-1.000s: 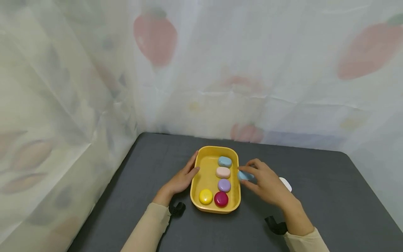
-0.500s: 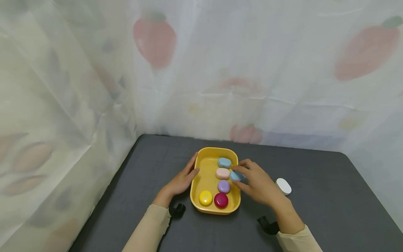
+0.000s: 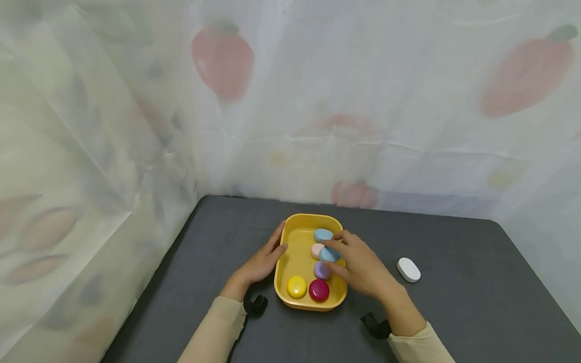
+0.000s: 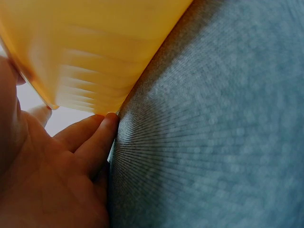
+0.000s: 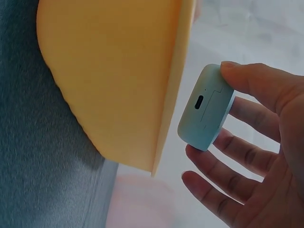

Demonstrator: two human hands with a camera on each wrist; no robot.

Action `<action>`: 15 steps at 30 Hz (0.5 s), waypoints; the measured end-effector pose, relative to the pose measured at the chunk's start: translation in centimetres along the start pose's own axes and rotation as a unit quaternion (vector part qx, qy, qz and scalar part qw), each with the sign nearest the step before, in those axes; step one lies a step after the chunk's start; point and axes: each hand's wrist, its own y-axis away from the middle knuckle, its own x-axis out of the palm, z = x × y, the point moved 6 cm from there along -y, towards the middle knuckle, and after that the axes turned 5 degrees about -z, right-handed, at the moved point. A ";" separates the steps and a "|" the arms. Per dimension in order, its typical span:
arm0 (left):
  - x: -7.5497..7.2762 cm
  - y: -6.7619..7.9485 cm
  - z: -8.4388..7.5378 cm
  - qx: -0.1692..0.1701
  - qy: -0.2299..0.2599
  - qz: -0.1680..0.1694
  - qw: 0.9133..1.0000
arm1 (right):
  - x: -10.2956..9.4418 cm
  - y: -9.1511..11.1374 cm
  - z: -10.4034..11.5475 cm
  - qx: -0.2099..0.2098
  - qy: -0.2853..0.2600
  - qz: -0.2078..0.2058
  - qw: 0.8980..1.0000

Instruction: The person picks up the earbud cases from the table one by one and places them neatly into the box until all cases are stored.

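Note:
In the head view my left hand (image 3: 259,262) holds the left side of a yellow plastic tray (image 3: 285,297), thumb over the rim and fingers along the outer wall. My right hand (image 3: 363,264) pinches a light-blue earbud case (image 5: 206,107) between thumb and fingertips; its charging port shows in the right wrist view. That case is over the tray's right half, partly covering a pale pink oval case (image 3: 315,251). A second light-blue case (image 3: 323,235), a purple case (image 3: 322,270), a crimson round case (image 3: 319,291) and a yellow round case (image 3: 296,287) lie inside the tray.
A white oval case (image 3: 409,270) lies on the dark grey tabletop (image 3: 472,282), right of my right hand. Pale curtains (image 3: 290,101) with fruit prints hang behind and to the left. Black straps (image 3: 375,326) with wrist cameras sit at both wrists.
My right hand has carried the light-blue earbud case leftward from outside the tray's right rim to over its inside. The white case has come into full view. My left hand has stayed put.

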 end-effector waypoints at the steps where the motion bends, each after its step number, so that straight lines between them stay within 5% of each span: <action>1: 0.0 0.0 0.0 0.001 0.000 0.000 1.000 | 0.1 0.0 0.1 0.002 -0.001 0.002 1.000; 15: 0.0 0.1 -0.1 -0.002 0.001 0.000 1.000 | 1.4 -0.9 1.1 -0.027 -0.002 -0.004 1.000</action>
